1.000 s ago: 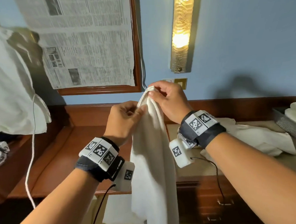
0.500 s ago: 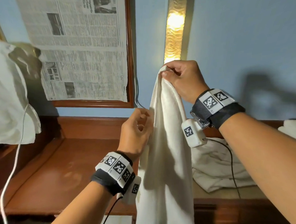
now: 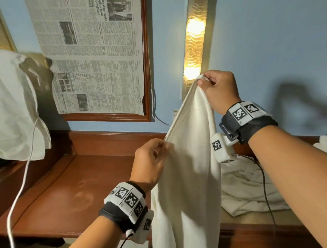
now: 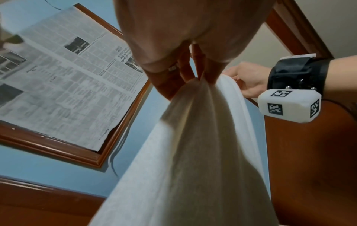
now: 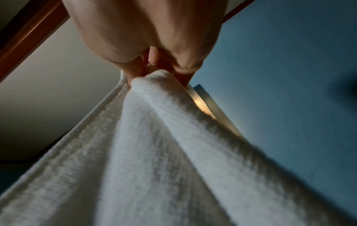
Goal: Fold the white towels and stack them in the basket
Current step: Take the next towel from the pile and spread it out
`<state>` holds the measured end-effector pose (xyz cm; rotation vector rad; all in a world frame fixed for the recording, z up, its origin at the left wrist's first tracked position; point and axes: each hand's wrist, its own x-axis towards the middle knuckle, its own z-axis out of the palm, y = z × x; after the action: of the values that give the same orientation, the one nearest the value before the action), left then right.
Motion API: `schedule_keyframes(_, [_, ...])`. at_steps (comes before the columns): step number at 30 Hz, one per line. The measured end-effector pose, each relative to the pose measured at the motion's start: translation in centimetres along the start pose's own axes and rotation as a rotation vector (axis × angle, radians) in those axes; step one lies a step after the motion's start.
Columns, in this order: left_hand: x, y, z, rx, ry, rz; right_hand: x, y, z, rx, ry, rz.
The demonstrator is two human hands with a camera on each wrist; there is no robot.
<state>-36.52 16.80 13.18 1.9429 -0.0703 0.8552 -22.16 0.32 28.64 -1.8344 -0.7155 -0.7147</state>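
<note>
Right hand [image 3: 220,91]: fingers [image 5: 135,68] pinch the top corner of the white terry towel [image 3: 188,178], raised before the lit wall lamp [image 3: 194,48]. Left hand [image 3: 151,161]: fingers [image 4: 209,71] pinch the same hem lower down, having slid away from the right hand since a second ago; the edge now runs taut between them, likely toward finding the second corner. Towel: long axis near vertical, hanging over the front edge of the brown wooden table [image 3: 68,192]. Crumpled white towels [image 3: 250,191] lie behind.

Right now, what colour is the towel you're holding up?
White. The towel shows best in the head view.
</note>
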Motion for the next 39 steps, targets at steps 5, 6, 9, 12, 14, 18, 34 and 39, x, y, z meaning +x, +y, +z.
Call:
schedule_keyframes(5, [-1.4,-2.6,-1.3,0.075,-0.016,-0.050,-0.1,-0.9,2.0,0.009,0.017,0.006])
schedule_keyframes(6, [-1.6,-3.1,-1.9,0.083,0.021,-0.053,-0.2,-0.9,2.4,0.008,0.020,0.011])
schedule_keyframes(9, [-1.7,-4.3,-3.9,0.108,0.148,-0.015,-0.7,-1.2,3.9,0.018,0.026,0.024])
schedule_keyframes(12, [-1.9,-6.9,-5.6,0.171,0.109,-0.071,-1.3,-2.2,5.9,0.037,0.018,0.035])
schedule_keyframes(14, [-2.6,-9.3,-6.5,0.288,-0.011,-0.130,-1.9,-2.5,7.2,0.035,0.018,0.053])
schedule_keyframes(18, [-2.3,-11.1,-9.4,0.336,-0.046,-0.228,-3.9,-2.2,9.4,0.048,0.014,0.143])
schedule_keyframes(34, [1.4,-10.3,-19.4,0.163,-0.201,-0.004,-15.1,-7.5,21.2,-0.171,-0.625,0.031])
schedule_keyframes(39, [-2.5,-15.0,-22.7,0.339,-0.194,-0.136,-13.0,-10.6,22.3,-0.117,-0.406,-0.016])
